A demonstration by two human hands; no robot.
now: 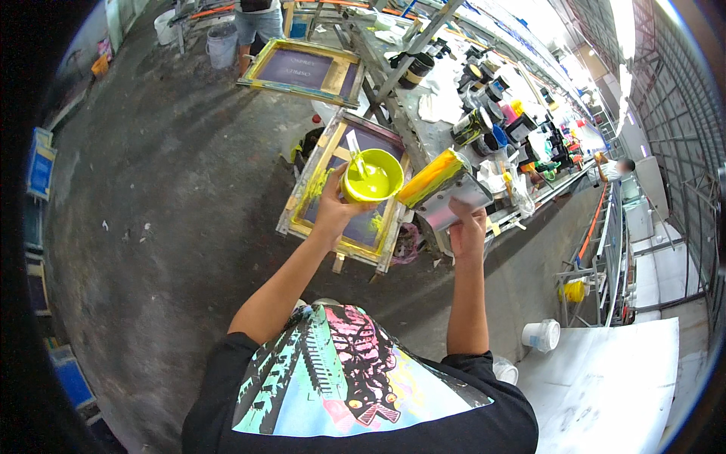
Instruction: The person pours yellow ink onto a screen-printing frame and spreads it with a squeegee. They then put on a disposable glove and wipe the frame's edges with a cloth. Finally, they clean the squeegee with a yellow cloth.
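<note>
Dark grey floor (166, 250), cluttered tabletop (429, 142) upper R. Ctr: L grip (333, 208) closed round lime-yellow round tub (401, 173); R grip (467, 218) clamped on wide silver metal tool (441, 200) w/ yellow smears.

The counter (436, 138) runs from the top centre toward the right of the frame, carrying dark tubs (470, 126), a white rag (437, 109) and a plastic bag (520, 193). On the dark floor (174, 174), a grey bucket (221, 47) stands upper left, with pale scraps (146, 226) lying left of centre.
</note>
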